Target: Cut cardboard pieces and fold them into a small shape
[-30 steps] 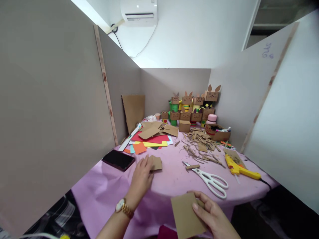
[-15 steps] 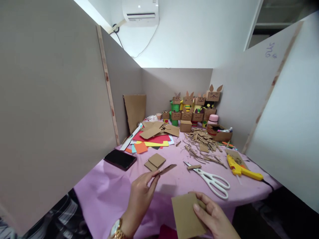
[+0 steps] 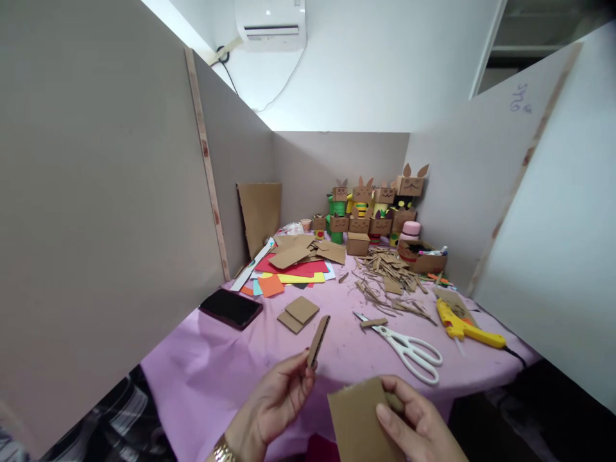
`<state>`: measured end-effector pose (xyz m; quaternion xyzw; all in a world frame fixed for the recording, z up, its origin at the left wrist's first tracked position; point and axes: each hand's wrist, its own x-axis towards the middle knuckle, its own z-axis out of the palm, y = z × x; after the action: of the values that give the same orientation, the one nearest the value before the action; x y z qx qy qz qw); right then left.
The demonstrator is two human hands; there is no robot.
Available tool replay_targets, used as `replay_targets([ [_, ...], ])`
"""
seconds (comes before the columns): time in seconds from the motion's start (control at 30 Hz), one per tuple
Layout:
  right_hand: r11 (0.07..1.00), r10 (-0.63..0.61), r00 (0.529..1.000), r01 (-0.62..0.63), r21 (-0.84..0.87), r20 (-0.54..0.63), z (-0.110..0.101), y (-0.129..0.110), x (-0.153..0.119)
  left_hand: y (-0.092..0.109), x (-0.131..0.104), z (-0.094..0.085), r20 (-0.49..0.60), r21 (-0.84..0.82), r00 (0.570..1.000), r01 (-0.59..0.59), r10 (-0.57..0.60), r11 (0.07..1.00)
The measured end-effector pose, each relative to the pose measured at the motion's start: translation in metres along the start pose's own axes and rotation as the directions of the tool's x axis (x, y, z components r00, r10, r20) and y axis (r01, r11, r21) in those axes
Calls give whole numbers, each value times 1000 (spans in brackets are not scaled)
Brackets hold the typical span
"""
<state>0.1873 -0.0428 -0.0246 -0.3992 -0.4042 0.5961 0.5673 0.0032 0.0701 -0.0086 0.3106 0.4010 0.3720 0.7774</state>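
Observation:
My left hand (image 3: 282, 398) pinches a small cardboard piece (image 3: 318, 339) by its lower end; its corrugated edge faces right. A larger cardboard sheet (image 3: 360, 417) is held in my right hand (image 3: 416, 414), the thumb lying on its front face and the fingers behind. Ahead of my left hand, two cardboard squares (image 3: 301, 310) overlap on the pink tablecloth (image 3: 216, 372). White-handled scissors (image 3: 407, 350) lie ahead of my right hand, a cardboard strip (image 3: 374, 323) across their blades.
A black phone (image 3: 231, 308) lies at left, a yellow glue gun (image 3: 466, 328) at right. Behind are coloured papers with cardboard (image 3: 293, 256), cardboard scraps (image 3: 392, 273) and several box-headed animal figures (image 3: 362, 224). Grey partitions (image 3: 96, 160) enclose the table.
My left hand has turned palm-up and come lower, tilting the small cardboard piece from nearly flat to steeply upright. The sheet in my right hand has shifted slightly down.

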Motion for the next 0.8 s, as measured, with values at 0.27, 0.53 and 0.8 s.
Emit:
replay_targets([
  [0.27,928,-322,926,268,-261,-196,0,-27,34,15,18,7,168,325,912,-410,374,852],
  [0.53,897,-418,866,348,-271,-272,-1,12,97,4,42,23,267,487,789,-606,554,629],
  [0.8,879,-418,848,288,-379,-327,-7,34,97,-38,59,47,123,464,723,-647,679,605],
])
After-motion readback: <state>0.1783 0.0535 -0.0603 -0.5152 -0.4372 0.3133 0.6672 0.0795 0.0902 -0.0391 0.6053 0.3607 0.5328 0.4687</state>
